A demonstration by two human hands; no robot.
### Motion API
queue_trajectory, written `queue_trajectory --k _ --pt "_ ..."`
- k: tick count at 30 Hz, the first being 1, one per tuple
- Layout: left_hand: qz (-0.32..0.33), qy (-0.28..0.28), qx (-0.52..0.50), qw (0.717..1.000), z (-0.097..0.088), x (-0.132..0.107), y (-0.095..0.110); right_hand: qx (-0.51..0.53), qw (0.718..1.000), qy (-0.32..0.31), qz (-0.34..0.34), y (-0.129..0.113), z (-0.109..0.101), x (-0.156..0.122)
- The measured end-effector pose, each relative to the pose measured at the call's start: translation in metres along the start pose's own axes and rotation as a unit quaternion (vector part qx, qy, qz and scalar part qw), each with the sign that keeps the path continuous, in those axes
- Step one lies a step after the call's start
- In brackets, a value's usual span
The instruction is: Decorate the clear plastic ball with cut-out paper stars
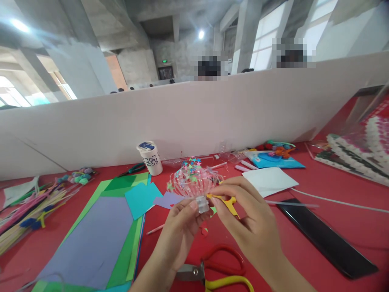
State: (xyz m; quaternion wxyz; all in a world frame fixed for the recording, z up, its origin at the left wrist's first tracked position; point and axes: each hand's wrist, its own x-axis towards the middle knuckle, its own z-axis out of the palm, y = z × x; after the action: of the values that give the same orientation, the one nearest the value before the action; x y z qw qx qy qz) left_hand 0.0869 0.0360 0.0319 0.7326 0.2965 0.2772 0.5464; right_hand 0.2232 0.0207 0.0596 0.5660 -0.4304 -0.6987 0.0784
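Recorded across the whole rear: white partition, standing at the far edge of the red tabletop. Found at left on that tabletop: stack of coloured paper sheets, purple uppermost, green and teal beneath, lying flat. Noted at far right: clear-wrapped pack of white and dark pieces; nearer, black strip, laid diagonally. Logged at far left: bundle of pipe cleaners.

Observed right hand, fingers curled, tips pinched on the right side of a clear ribbed ornament. Observed left hand clenched on the ornament's stubby clear neck, thumb and forefinger gripping it from below. Seen just below both hands, flat on the tabletop: scissors with red and yellow handles. Marked right of the hands: white sheet.

Held above the middle of the tabletop between both hands: the ornament itself, globe-shaped, dotted with small coloured stars, neck downward. Placed behind it, upright near the partition: white cup, with green-handled scissors just beside. Spotted under the right fingertips: yellow scrap; could not tell whether gripped. Found beside the paper stack: pencil.
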Motion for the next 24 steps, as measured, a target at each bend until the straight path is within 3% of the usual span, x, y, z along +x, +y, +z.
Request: queue_trajectory --k 9,16,24 --pt "0.011 0.067 0.02 0.997 -0.0006 0.0012 -0.0059 -0.014 0.999 0.031 0.03 -0.0053 -0.0003 0.0001" --pt "0.008 0.012 0.009 1.0 -0.0001 -0.0009 -0.0062 0.079 0.994 0.024 0.069 -0.0041 -0.0034 0.0013" --pt "-0.008 -0.035 0.038 0.999 -0.0032 -0.0017 -0.004 0.012 0.999 0.018 0.031 0.0007 -0.0021 0.0033"
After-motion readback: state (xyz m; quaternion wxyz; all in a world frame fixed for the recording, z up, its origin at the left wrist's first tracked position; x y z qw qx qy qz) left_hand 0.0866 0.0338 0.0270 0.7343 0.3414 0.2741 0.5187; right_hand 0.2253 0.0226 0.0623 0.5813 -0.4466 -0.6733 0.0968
